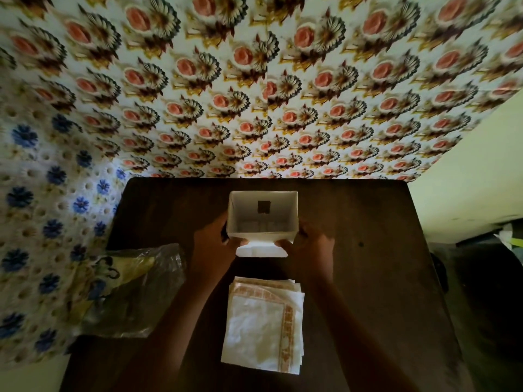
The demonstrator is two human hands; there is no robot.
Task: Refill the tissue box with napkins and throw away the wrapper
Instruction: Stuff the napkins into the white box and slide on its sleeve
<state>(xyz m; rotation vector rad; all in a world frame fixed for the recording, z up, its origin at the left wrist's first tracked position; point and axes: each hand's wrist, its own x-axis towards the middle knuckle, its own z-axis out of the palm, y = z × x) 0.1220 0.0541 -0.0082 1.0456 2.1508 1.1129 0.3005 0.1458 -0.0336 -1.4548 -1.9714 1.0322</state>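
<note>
A white tissue box [263,205] lies with its open side turned up on the dark wooden table [368,236], near the far edge. Its near flap [261,248] hangs open toward me. My left hand [213,244] grips the box's left near corner and my right hand [307,244] grips its right near corner. A stack of white napkins [264,326] with an orange patterned border lies on the table in front of me, between my forearms. The clear plastic wrapper [133,290] lies crumpled at the table's left edge.
A flowered wall covering [283,94] rises straight behind the table. A blue-flowered cloth [42,222] hangs to the left. To the right of the table stands a dark bin [486,278] with something pale at its rim.
</note>
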